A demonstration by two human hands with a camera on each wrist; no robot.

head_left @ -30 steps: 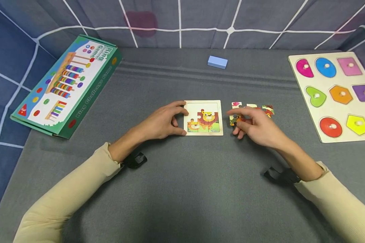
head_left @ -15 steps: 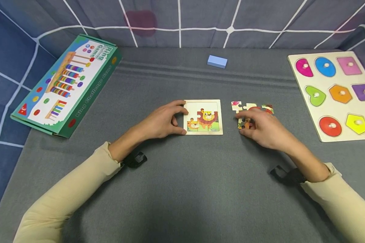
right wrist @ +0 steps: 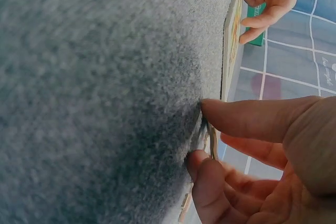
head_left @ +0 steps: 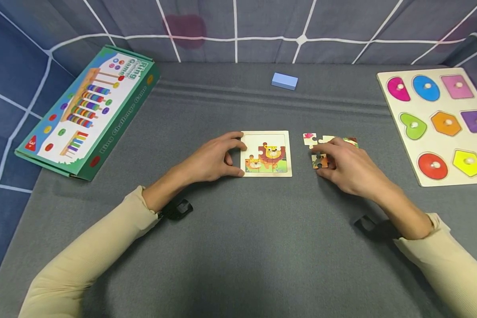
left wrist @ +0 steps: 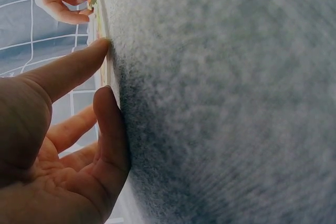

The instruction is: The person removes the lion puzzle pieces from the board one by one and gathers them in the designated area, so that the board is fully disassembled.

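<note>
A small square jigsaw tray (head_left: 265, 175) lies mid-table, with assembled lion pieces (head_left: 273, 152) at its lower right and bare white board at the upper left. My left hand (head_left: 210, 160) holds the tray's left side, thumb near the front corner, fingertips higher up. Just right of the tray, my right hand (head_left: 347, 168) pinches a dark and orange jigsaw piece (head_left: 319, 160) between thumb and fingers. In the right wrist view that piece (right wrist: 212, 142) shows edge-on. Behind the hand lie other loose pieces, one with a pink patch (head_left: 309, 139); the hand partly covers the others.
A green ring game box (head_left: 91, 110) lies at the left. A blue block (head_left: 284, 81) is at the back. On the right sits a shape board (head_left: 429, 145) with knobbed pieces. Blue checked cloth (head_left: 262, 26) hangs behind the grey table (head_left: 238, 247).
My right hand has drawn back slightly to the right; its outstretched index finger has bent. The dark and orange piece has shifted right and is now pinched. My left hand stays at the tray.
</note>
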